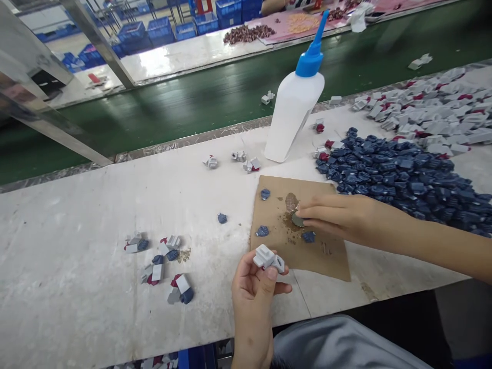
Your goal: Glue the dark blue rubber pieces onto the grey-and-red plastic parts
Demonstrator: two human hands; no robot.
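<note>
My left hand (253, 287) is closed around a small light-grey plastic part (268, 257), held up near the table's front edge. My right hand (338, 215) reaches in from the right over a brown cardboard square (330, 256). Its fingertips pinch a small dark blue piece (298, 220) against a glue puddle (291, 202) on the cardboard. Three more blue pieces (265, 193) lie on the cardboard. A white glue bottle (294, 110) with a blue nozzle leans just beyond it.
A heap of dark blue parts (403, 177) lies at the right, with a heap of grey and red parts (434, 113) behind it. Several assembled grey, blue and red pieces (161, 259) sit at the left. A green conveyor belt (192, 102) runs behind the white table (77, 246).
</note>
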